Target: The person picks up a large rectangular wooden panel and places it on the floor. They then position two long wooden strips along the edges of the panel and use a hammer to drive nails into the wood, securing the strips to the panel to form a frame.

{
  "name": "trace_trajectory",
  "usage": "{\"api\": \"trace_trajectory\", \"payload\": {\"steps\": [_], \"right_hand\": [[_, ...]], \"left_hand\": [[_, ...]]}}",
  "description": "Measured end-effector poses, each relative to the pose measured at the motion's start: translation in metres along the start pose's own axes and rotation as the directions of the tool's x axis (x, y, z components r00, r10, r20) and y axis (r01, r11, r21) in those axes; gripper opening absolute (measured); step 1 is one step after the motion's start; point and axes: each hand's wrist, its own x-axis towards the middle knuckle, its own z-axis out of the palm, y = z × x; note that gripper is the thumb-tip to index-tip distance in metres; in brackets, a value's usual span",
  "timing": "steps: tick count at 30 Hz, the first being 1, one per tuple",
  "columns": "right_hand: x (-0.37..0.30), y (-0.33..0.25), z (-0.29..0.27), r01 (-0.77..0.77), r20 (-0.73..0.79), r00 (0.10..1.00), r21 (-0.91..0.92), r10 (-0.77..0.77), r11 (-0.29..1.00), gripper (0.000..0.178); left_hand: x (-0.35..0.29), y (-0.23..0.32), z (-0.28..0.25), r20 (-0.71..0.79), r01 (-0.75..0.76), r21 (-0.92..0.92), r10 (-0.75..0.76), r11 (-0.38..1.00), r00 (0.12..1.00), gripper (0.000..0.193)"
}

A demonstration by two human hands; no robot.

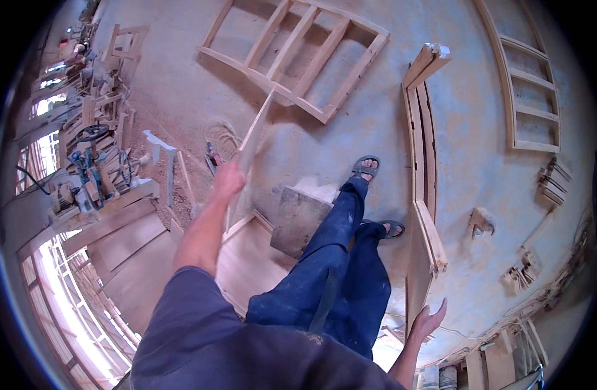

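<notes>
My left hand (230, 180) is closed on the edge of a thin wooden board (252, 136), which stands nearly edge-on to me and slants away. The board's far tip overlaps the near rail of a slatted wooden frame (300, 62). My right hand (428, 321) is low on the right, fingers apart and thumb raised, with nothing in its grasp. Beside it stands a long wooden frame with a panel side (418, 260), set on edge. Whether the palm touches that panel, I cannot tell.
A grey block (298, 221) sits left of my legs, by a shallow wooden tray-like piece (246, 257). Another slatted frame (534, 84) is at far right. Wood offcuts (521, 276) and a small wood chunk (482, 222) lie on the floor. Tools and machinery (90, 175) crowd the left.
</notes>
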Motion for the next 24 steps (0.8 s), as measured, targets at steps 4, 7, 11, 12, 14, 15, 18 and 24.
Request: {"api": "trace_trajectory", "payload": {"steps": [4, 7, 11, 12, 14, 15, 18, 24], "right_hand": [[-0.005, -0.01, -0.005, -0.017, -0.053, 0.998, 0.076, 0.021, 0.997, 0.07], [-0.012, -0.036, -0.002, 0.168, -0.011, 0.986, 0.124, -0.167, 0.978, 0.067], [-0.034, -0.111, 0.007, 0.246, 0.201, 0.92, 0.371, -0.336, 0.896, 0.057], [-0.04, -0.137, 0.005, 0.178, 0.318, 0.89, 0.415, -0.326, 0.892, 0.055], [-0.05, -0.168, 0.016, 0.068, 0.45, 0.826, 0.519, -0.34, 0.852, 0.051], [-0.053, -0.175, 0.032, 0.026, 0.467, 0.805, 0.587, -0.365, 0.809, 0.05], [-0.053, -0.221, 0.015, 0.149, 0.486, 0.746, 0.544, -0.455, 0.826, 0.051], [0.023, -0.328, -0.011, 0.351, 0.163, 0.765, 0.705, -0.623, 0.616, 0.061]], "left_hand": [[-0.05, -0.064, -0.111, -0.113, -0.051, 0.085, 0.061, 0.995, 0.992, 0.034], [-0.117, -0.052, -0.21, -0.251, -0.082, -0.042, 0.069, 0.996, 0.965, 0.033], [-0.172, -0.06, -0.28, -0.3, -0.12, -0.219, 0.051, 0.968, 0.953, 0.027], [-0.191, -0.057, -0.296, -0.292, -0.145, -0.291, 0.057, 0.946, 0.955, 0.025], [-0.232, -0.045, -0.322, -0.333, -0.255, -0.454, 0.103, 0.853, 0.937, 0.023], [-0.253, -0.038, -0.334, -0.386, -0.342, -0.531, 0.139, 0.775, 0.912, 0.024], [-0.305, -0.068, -0.373, -0.453, -0.389, -0.533, 0.135, 0.751, 0.881, 0.021], [-0.413, -0.115, -0.452, -0.665, -0.637, -0.628, 0.115, 0.447, 0.737, 0.044]]}}
